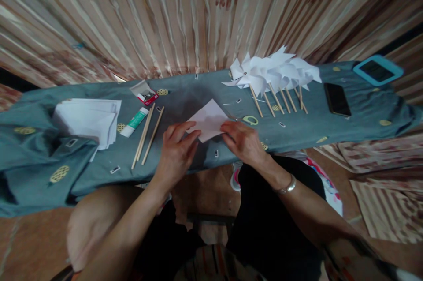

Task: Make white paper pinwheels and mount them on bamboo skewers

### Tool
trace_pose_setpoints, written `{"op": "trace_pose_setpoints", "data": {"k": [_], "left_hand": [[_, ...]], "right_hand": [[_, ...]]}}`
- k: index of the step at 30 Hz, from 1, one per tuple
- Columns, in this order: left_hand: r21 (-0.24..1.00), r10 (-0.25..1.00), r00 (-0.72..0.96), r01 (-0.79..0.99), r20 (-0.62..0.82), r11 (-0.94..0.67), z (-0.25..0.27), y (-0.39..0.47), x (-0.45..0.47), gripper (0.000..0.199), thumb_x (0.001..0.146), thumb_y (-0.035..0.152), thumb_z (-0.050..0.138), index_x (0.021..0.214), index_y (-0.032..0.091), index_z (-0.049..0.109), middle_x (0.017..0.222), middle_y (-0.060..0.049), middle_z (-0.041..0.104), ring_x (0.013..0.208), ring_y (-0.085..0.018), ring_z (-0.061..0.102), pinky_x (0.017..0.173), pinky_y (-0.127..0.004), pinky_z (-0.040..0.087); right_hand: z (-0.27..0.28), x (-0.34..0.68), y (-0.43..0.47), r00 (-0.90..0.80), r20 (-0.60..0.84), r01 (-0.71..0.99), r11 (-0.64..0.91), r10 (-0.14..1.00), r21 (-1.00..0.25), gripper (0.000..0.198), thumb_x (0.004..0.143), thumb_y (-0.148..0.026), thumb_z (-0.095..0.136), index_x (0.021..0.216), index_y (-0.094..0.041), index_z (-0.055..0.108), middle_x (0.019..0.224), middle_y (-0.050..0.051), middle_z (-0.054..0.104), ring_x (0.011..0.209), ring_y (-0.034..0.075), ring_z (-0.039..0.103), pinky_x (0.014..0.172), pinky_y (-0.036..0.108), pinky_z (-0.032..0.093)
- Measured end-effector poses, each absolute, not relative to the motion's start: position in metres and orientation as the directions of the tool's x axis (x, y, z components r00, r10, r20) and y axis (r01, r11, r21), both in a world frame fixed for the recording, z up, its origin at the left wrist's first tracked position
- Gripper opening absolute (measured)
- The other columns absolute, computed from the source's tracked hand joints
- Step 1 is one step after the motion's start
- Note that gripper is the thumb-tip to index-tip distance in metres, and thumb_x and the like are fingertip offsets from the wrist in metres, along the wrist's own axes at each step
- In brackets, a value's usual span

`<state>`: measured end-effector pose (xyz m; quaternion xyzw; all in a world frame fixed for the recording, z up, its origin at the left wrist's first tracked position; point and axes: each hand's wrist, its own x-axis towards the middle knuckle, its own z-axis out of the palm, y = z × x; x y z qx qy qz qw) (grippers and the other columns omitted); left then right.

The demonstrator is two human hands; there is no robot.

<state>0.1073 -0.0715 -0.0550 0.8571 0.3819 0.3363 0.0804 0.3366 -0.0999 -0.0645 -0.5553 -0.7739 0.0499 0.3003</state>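
A square sheet of white paper (pixel 210 118) lies turned cornerwise at the middle of the cloth-covered table. My left hand (pixel 178 146) pinches its left corner between thumb and fingers. At the right corner, my right hand (pixel 243 140) has its thumb and fingers closed on the edge. Just beyond the right hand lie scissors (pixel 250 120) with a yellow-green handle, their blades partly hidden. Several wooden sticks (pixel 145 133) and a green-and-white glue stick (pixel 134 122) rest left of my left hand.
At the left is a stack of white paper (pixel 89 118). A small open red-and-white box (pixel 145 93) holds shiny metal bits. Paper pinwheels (pixel 274 71) on sticks lie at the back right, near a black phone (pixel 337 99) and a blue-framed tablet (pixel 378 70). A curtain (pixel 198 16) hangs behind.
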Motion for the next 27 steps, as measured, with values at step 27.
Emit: {"op": "trace_pose_setpoints", "data": {"k": [27], "left_hand": [[0.209,0.692,0.646,0.664,0.322,-0.718,-0.087,-0.116,0.062,0.031,0.096,0.013,0.049,0.122,0.019,0.065,0.13,-0.013,0.07,0.127,-0.033,0.06,0.107,-0.059,0.042]], "right_hand": [[-0.058,0.32,-0.109,-0.624,0.302,0.745,0.665,0.721,-0.048,0.023,0.098,-0.012,0.048,0.099,-0.02,0.069,0.145,0.01,0.06,0.145,0.028,0.044,0.116,0.055,0.04]]}}
